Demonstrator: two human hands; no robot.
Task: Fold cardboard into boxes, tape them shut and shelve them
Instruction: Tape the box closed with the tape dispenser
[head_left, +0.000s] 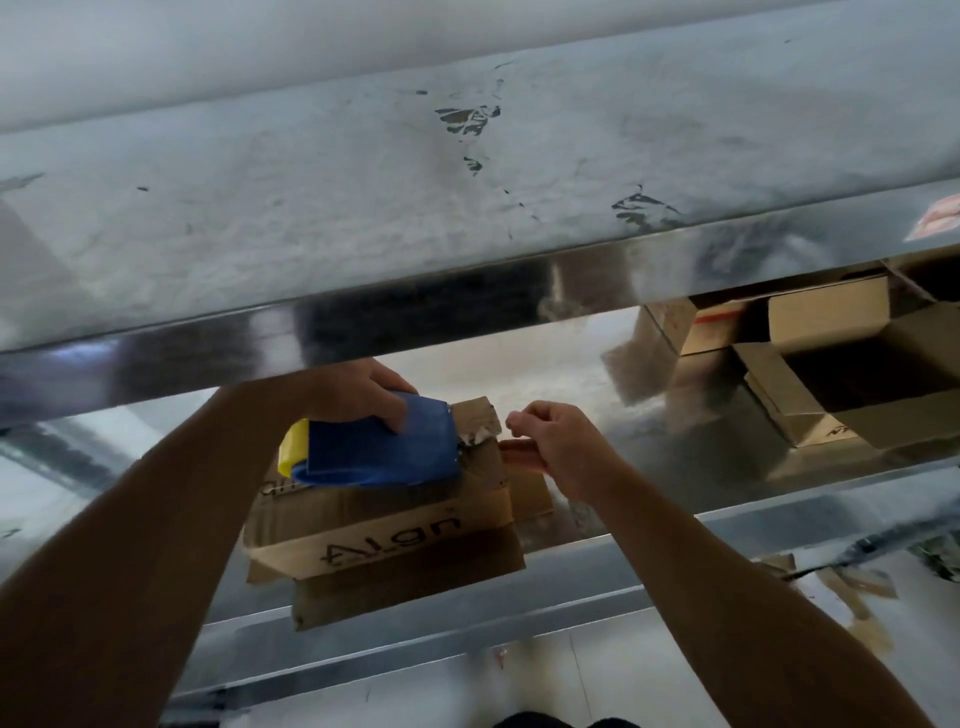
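Note:
A small brown cardboard box (384, 525) printed "Algn" sits on the lower shiny metal shelf (597, 566), close to its front edge. On top of the box lies a blue tape dispenser (379, 447) with a yellow roll at its left end. My left hand (358, 389) grips the dispenser from above. My right hand (556, 447) is at the box's right end, fingers curled and pressing against the flap there. Whether it pinches tape I cannot tell.
A scuffed steel tabletop (415, 197) overhangs the shelf just above my hands. Several open cardboard boxes (841, 364) stand at the shelf's right end. Pale floor tiles (519, 675) show below the shelf, with cardboard scraps (852, 587) at the lower right.

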